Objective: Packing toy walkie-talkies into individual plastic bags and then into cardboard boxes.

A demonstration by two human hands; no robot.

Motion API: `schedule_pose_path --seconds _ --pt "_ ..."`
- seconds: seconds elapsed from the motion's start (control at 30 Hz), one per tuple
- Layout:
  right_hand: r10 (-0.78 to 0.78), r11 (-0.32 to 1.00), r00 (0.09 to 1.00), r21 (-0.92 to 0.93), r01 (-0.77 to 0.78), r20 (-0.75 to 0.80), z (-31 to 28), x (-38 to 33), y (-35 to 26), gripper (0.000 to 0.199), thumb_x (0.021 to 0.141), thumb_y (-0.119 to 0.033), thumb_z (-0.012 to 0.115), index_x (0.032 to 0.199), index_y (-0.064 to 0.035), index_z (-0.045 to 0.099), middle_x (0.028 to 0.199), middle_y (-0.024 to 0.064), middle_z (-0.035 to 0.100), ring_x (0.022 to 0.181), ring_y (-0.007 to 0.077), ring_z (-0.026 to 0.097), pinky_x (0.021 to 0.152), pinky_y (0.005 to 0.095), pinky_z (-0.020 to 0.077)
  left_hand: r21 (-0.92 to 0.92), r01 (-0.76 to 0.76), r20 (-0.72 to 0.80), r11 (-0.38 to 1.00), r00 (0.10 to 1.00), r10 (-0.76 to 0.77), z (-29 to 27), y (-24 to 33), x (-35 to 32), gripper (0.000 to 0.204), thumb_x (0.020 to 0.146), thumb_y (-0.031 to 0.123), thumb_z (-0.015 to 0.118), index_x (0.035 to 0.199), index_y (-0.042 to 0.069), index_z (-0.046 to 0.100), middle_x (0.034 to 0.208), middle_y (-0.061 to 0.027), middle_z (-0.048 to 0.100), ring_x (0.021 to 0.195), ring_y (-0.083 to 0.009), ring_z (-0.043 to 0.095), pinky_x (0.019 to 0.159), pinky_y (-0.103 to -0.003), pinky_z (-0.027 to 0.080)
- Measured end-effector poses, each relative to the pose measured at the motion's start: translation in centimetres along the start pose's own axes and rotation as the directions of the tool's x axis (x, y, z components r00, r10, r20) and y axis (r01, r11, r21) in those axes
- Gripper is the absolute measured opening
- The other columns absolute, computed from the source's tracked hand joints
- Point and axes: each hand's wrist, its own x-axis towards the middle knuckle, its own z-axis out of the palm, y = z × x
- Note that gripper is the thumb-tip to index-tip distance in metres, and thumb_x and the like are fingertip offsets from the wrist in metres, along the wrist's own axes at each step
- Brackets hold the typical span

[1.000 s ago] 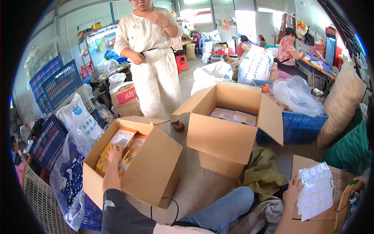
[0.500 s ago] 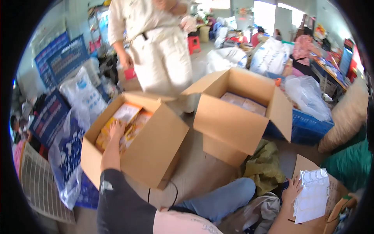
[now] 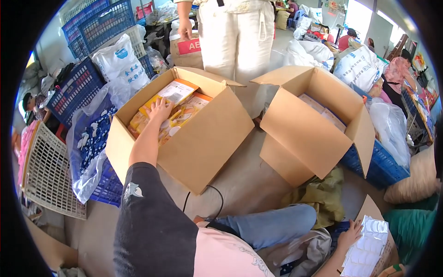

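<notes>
My left hand (image 3: 160, 110) rests in an open cardboard carton (image 3: 203, 134) ahead of me on the left, fingers spread over flat yellow-and-orange packages (image 3: 177, 90). One package with a white panel lies on top of the others, just beyond my fingers. At the lower right, my right hand (image 3: 350, 234) lies with fingers apart against the edge of some white sheets (image 3: 366, 244) that look like labels. Those sheets lie on a piece of brown cardboard (image 3: 369, 208). I cannot tell whether the right fingers press on them.
A second open carton (image 3: 307, 134) on the right holds flat packages. A person in pale trousers (image 3: 237, 41) stands behind the cartons. Blue crates (image 3: 104, 25) and a bag-lined crate (image 3: 94, 138) stand left; another blue crate (image 3: 380, 161) is right. A black cord (image 3: 221, 203) loops nearby.
The view has shifted, so the cartons appear higher and farther right. My left hand stays on the packages, and my right hand stays by the white sheets. The standing person's upper body has left the picture.
</notes>
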Motion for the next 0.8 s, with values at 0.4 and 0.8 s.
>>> schedule_pose_path --seconds 0.4,0.8 --pt "-0.002 1.0 1.0 0.014 0.002 -0.019 -0.1 0.2 -0.1 0.054 0.069 0.006 0.047 0.116 -0.0195 0.055 0.148 0.005 0.027 0.136 0.0314 0.024 0.107 0.0551 0.0191 0.182 -0.006 -0.479 0.983 0.873 0.094 -2.8 2.7 0.6 0.06 0.085 0.049 0.048 0.136 0.018 0.04 0.15 -0.0107 0.018 0.139 -0.0295 0.013 0.105 -0.062 0.013" --pt "-0.013 0.999 1.0 0.04 0.014 -0.029 -0.1 -0.3 -0.7 0.048 0.07 0.003 0.048 0.112 -0.0167 0.057 0.147 0.0055 0.027 0.135 0.0334 0.024 0.107 0.0547 0.0193 0.016 -0.174 -0.242 0.985 0.955 0.173 -2.0 1.8 -0.2 0.065 0.087 0.06 0.039 0.134 0.015 0.042 0.145 -0.0104 0.032 0.133 -0.0264 0.031 0.107 -0.056 0.018"
